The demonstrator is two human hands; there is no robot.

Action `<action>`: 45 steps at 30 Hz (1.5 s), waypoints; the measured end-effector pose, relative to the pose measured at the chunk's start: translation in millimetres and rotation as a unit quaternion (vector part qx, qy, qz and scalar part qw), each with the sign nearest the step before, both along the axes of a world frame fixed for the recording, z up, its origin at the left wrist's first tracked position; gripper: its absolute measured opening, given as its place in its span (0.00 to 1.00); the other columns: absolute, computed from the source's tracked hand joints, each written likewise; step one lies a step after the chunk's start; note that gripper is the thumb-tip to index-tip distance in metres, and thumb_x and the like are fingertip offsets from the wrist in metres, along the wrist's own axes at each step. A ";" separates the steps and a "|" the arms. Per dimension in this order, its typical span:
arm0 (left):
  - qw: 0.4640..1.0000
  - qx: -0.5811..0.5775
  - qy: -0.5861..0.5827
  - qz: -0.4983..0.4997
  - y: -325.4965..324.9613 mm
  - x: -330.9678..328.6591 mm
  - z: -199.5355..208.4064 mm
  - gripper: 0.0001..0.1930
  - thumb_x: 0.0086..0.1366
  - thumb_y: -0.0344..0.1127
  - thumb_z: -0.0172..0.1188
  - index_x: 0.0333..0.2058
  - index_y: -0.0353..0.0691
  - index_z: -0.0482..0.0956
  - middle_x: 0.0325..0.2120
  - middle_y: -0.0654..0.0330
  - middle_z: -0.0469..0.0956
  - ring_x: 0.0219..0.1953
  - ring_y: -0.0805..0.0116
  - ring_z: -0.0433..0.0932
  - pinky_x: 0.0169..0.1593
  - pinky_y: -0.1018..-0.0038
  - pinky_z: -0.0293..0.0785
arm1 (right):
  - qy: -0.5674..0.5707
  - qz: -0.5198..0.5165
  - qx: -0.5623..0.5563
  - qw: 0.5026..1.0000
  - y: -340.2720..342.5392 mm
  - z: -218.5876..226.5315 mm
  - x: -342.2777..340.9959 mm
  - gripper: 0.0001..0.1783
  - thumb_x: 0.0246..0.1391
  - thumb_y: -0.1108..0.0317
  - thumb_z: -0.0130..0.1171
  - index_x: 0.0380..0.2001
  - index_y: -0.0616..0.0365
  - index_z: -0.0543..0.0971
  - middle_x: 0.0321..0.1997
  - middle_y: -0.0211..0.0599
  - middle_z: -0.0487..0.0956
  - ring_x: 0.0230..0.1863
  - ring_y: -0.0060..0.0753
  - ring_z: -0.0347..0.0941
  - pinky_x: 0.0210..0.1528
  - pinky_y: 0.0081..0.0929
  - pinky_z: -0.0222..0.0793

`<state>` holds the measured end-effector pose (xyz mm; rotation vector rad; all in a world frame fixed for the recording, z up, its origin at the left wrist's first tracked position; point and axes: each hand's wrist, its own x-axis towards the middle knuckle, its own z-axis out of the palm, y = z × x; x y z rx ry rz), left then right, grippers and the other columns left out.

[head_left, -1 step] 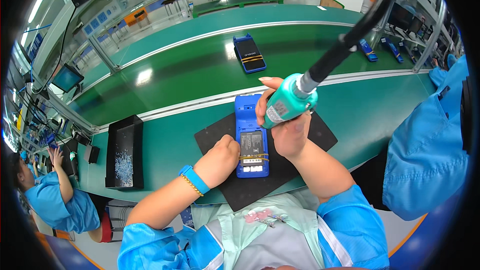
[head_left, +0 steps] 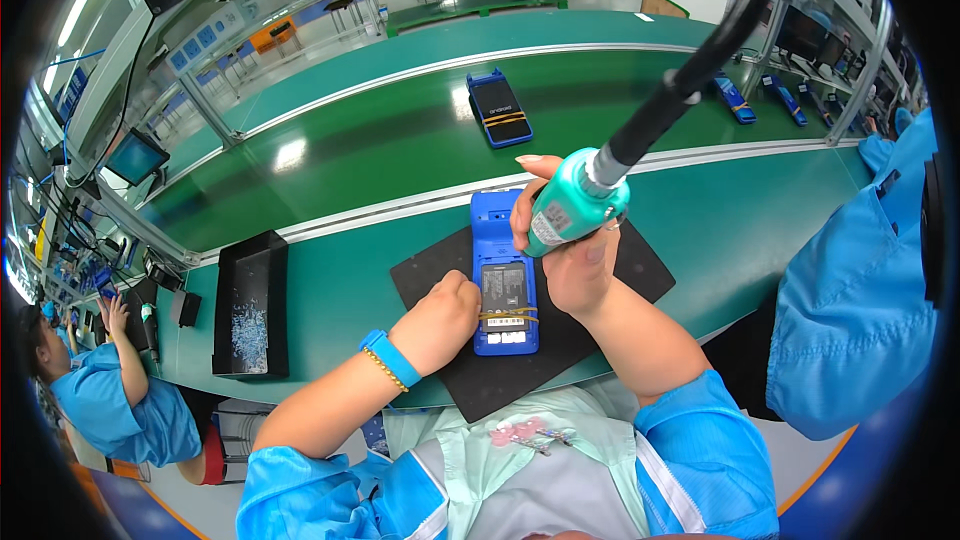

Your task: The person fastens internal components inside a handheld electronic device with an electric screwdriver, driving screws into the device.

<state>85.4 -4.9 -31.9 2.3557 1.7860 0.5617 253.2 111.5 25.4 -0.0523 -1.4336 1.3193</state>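
Note:
A blue handheld terminal [head_left: 493, 248] lies face down on a black mat [head_left: 500, 385], its black battery [head_left: 504, 288] exposed. A yellow rubber band [head_left: 515, 317] crosses its lower part. My left hand [head_left: 438, 320], fingers curled, holds the terminal's left edge; its fingertips are hidden. Over the upper right of the terminal, my right hand [head_left: 578, 275] is wrapped round a green electric screwdriver [head_left: 572, 205], tilted with its black cable end up and right. Hand and tool body hide the screwdriver's tip.
A black tray [head_left: 222, 340] with small clear bits stands at left. Beyond the metal rail, another banded blue terminal [head_left: 500, 110] lies on the green surface, with more [head_left: 735, 100] at far right. A co-worker's blue sleeve [head_left: 850, 310] is close on my right; another person [head_left: 120, 380] sits at left.
The screwdriver's upper end and cable have shifted very slightly to the left. Both hands stay in place, and the terminal has not moved.

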 end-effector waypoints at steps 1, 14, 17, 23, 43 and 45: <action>1.000 -0.022 -0.006 0.012 -0.5 1.2 1.8 0.05 0.64 0.26 0.56 0.33 0.30 0.73 0.32 0.46 0.72 0.38 0.49 0.76 0.44 0.63 0.77 | -0.003 -0.003 0.001 1.000 -0.5 0.5 0.1 0.60 0.48 0.19 0.53 0.60 0.70 0.68 0.31 0.34 0.75 0.30 0.24 0.73 0.30 0.22 0.68; 0.966 0.130 -0.018 0.222 -52.9 -78.6 70.6 0.03 0.64 0.26 0.58 0.35 0.33 0.74 0.30 0.49 0.74 0.30 0.55 0.79 0.34 0.65 0.75 | 0.012 -0.124 0.097 0.987 16.6 -5.8 -0.3 0.54 0.60 0.26 0.44 0.59 0.76 0.66 0.35 0.34 0.74 0.32 0.22 0.70 0.35 0.21 0.67; 0.897 0.124 -0.011 0.424 -100.9 -154.7 60.8 0.04 0.64 0.27 0.58 0.34 0.33 0.75 0.32 0.44 0.78 0.36 0.43 0.78 0.41 0.57 0.76 | -0.008 -0.180 0.127 0.975 19.6 1.1 7.3 0.53 0.62 0.25 0.39 0.60 0.75 0.66 0.34 0.32 0.72 0.32 0.21 0.67 0.37 0.21 0.66; 0.824 0.058 -0.024 0.562 -176.6 -242.4 30.3 0.06 0.62 0.25 0.58 0.36 0.32 0.81 0.32 0.45 0.82 0.38 0.45 0.82 0.43 0.57 0.78 | -0.012 -0.162 0.143 0.976 19.2 -1.2 0.9 0.51 0.64 0.27 0.36 0.61 0.72 0.66 0.33 0.32 0.71 0.31 0.21 0.67 0.36 0.21 0.66; 0.961 0.019 0.130 0.243 -19.6 94.1 4.7 0.61 0.48 0.59 0.74 0.70 0.30 0.49 0.56 0.29 0.66 0.53 0.33 0.70 0.51 0.46 0.73 | -0.001 -0.329 0.320 0.889 50.9 -9.0 -5.4 0.33 0.64 0.45 0.52 0.56 0.66 0.72 0.32 0.47 0.76 0.26 0.47 0.74 0.28 0.35 0.70; 0.961 -0.021 0.099 0.258 -18.6 88.0 12.2 0.61 0.47 0.57 0.73 0.70 0.29 0.48 0.53 0.31 0.69 0.51 0.34 0.72 0.50 0.48 0.74 | 0.002 -0.334 0.319 0.887 54.6 -7.5 -3.5 0.33 0.64 0.45 0.52 0.56 0.66 0.72 0.32 0.47 0.76 0.27 0.47 0.74 0.28 0.34 0.70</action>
